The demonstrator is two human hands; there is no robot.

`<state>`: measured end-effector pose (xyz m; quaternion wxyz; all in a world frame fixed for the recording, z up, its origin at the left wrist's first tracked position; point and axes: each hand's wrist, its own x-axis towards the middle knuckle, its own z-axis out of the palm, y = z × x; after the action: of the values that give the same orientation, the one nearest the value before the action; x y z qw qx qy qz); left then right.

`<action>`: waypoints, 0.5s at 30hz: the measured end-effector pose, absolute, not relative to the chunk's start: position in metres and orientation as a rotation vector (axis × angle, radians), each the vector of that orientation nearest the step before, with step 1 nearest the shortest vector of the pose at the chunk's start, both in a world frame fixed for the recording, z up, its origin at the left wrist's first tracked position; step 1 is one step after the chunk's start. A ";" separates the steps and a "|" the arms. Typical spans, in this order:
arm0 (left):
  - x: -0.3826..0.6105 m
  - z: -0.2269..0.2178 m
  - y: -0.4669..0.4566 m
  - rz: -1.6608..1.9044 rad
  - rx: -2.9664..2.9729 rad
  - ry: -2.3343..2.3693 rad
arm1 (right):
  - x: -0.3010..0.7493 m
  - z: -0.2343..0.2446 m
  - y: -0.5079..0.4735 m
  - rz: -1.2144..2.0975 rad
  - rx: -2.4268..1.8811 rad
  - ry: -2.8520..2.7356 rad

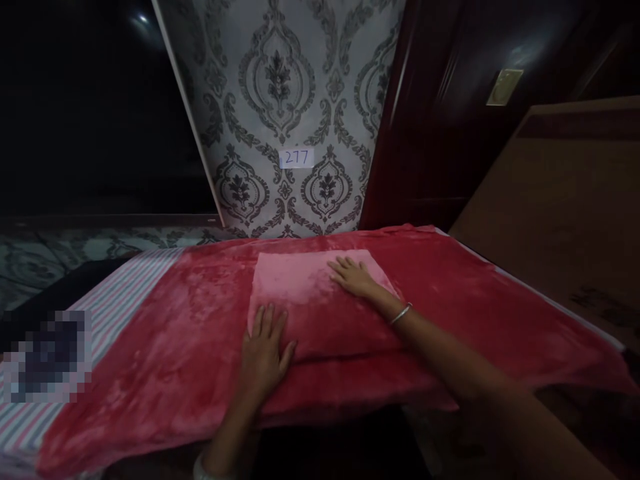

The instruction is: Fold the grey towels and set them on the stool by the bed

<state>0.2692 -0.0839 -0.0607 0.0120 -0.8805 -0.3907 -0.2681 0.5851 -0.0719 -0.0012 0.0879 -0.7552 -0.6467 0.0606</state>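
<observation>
A pink, plush-looking folded cloth (320, 320) lies flat on a larger red plush blanket (190, 360). My left hand (263, 350) rests on the folded cloth's near left edge, palm down with fingers spread. Near the cloth's far right corner, my right hand (353, 277) lies flat, its fingers stretched toward the left. Both hands press on fabric and grip nothing. A thin silver bangle (401, 313) circles my right wrist. How many layers the cloth has cannot be seen.
Under the blanket at left shows a striped cloth (135, 287), with a pixelated dark object (50, 357) on it. A large dark screen (100, 113) stands behind. A cardboard box (560, 200) is at right. Patterned wallpaper (280, 73) bears a paper label (297, 158) reading 277.
</observation>
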 end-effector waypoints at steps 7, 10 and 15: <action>0.254 -0.036 -0.037 -1.292 -2.970 -1.576 | 0.657 -0.021 -0.074 0.300 -2.215 -1.254; 0.255 -0.017 -0.001 -1.631 -2.945 -2.004 | 0.680 -0.028 -0.075 0.356 -2.175 -1.070; 0.273 0.000 0.036 -2.347 -2.819 -2.454 | 0.698 -0.031 -0.074 0.485 -2.013 -0.879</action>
<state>0.2727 0.0363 0.0000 -0.5939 -0.5138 -0.4475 -0.4279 0.6977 -0.0744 -0.0307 0.4313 -0.8074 -0.3527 0.1944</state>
